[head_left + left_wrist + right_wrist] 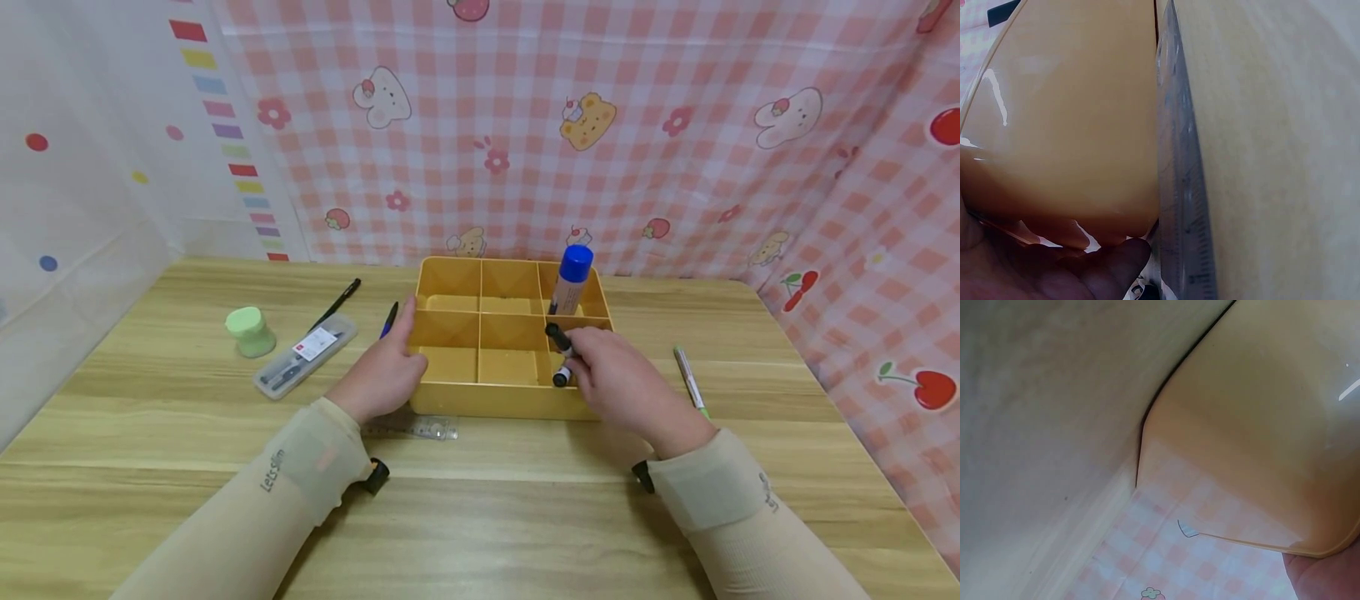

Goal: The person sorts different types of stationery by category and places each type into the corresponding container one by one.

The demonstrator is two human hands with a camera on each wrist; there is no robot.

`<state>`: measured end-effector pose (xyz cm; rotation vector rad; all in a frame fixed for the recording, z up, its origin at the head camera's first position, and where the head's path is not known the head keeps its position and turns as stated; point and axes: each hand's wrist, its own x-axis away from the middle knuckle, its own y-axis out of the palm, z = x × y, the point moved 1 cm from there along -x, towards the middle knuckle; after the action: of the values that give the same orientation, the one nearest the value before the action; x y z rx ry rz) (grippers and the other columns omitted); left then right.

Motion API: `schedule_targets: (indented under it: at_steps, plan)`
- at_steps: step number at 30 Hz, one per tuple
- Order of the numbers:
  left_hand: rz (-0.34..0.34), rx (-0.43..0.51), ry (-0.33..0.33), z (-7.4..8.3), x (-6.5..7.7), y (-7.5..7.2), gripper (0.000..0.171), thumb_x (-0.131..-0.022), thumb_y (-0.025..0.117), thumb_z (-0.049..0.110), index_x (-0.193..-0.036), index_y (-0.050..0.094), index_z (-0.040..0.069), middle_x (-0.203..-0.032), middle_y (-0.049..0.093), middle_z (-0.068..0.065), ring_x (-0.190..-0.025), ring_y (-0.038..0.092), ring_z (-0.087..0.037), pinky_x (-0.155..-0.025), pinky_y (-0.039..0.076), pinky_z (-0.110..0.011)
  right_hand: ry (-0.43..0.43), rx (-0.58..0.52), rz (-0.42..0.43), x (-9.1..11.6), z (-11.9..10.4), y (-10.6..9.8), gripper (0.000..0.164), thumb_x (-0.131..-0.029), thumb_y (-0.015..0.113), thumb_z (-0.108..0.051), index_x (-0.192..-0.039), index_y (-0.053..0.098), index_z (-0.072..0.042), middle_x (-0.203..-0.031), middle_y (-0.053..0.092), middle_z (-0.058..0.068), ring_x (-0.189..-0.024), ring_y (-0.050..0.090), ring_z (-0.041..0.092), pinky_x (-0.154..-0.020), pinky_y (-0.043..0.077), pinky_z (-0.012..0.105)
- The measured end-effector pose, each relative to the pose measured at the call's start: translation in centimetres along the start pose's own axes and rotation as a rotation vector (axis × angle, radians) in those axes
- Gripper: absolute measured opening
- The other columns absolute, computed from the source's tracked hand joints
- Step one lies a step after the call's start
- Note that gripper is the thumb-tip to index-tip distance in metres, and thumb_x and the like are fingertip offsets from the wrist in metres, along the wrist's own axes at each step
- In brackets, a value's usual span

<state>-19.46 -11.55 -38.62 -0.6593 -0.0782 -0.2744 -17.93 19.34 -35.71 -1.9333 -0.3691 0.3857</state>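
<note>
A yellow six-compartment organizer box [504, 402] stands on the table in the head view. Against its left side rests my left hand [384, 372], index finger straight; in the left wrist view, fingers touch the glossy wall of the box [1085, 125]. Over the front right compartment, my right hand [626, 385] grips black markers: one black-capped marker [557, 337] points to the back left, and the end of another marker [562, 377] shows below it. My palm hides the rest of them. A glue stick with a blue cap [575, 265] leans upright in the back right compartment.
A clear ruler [438, 428] lies along the front left of the box. Leftward are a blue pen [390, 318], a black pen [347, 292], a clear compass case [288, 369] and a green sponge-like piece [251, 332]. A green-and-white marker [690, 381] lies on the right.
</note>
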Motion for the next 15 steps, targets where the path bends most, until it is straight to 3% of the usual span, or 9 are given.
schedule_targets:
  at_steps: [15]
  plan:
    - [0.002,-0.005,0.002,-0.10,-0.05,-0.02,0.087,-0.103,0.041,0.017,-0.168,-0.015,0.027,-0.179,0.004,-0.005,-0.162,0.019,-0.030,-0.131,0.017,-0.055,0.002,-0.010,0.003,-0.02,0.07,0.16,0.013,-0.107,0.057,-0.009,-0.115,0.065,-0.003,-0.102,0.068,0.006,-0.095,0.059,0.025,-0.087,0.054,0.045]
